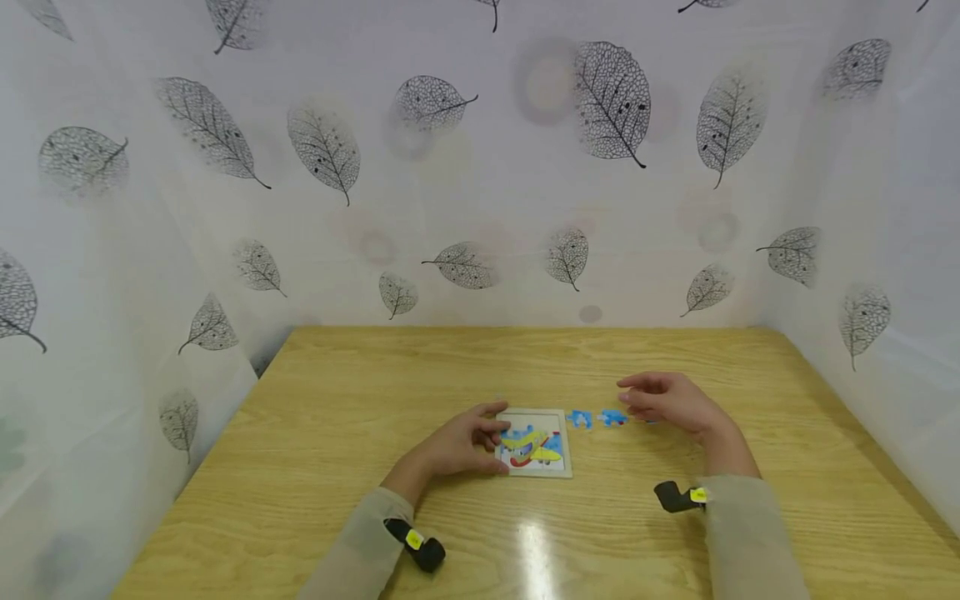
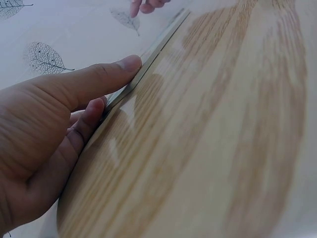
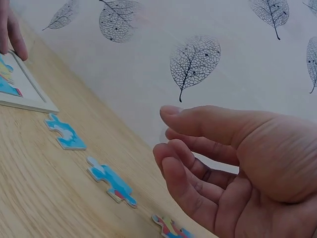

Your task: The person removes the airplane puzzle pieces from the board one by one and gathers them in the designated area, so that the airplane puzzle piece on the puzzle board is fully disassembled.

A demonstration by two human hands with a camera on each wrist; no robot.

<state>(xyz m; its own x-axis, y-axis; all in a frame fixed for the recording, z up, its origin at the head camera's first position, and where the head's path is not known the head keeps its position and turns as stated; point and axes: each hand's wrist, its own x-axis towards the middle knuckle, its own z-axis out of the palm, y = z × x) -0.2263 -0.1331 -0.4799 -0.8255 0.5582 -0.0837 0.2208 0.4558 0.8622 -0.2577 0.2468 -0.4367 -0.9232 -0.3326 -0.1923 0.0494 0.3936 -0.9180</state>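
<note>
A square jigsaw puzzle tray (image 1: 543, 475) with a pale rim lies on the table, holding a partly filled picture of a yellow airplane. My left hand (image 1: 461, 442) grips its left side, thumb at the near corner and fingers along the far part. In the left wrist view the thumb rests against the tray's edge. To the tray's right, a blue puzzle piece (image 3: 67, 133), a second piece (image 3: 111, 179) and a multicoloured piece (image 3: 171, 228) lie in a row. Over the row's right end hovers my right hand (image 1: 671, 404), fingers loosely bent around nothing.
The wooden table (image 1: 360, 375) extends around the tray on all sides. A white curtain (image 1: 487, 192) printed with dark leaves hangs behind it and along both sides. Each sleeve carries a black wrist camera, one on the left (image 1: 423, 552) and one on the right (image 1: 675, 497).
</note>
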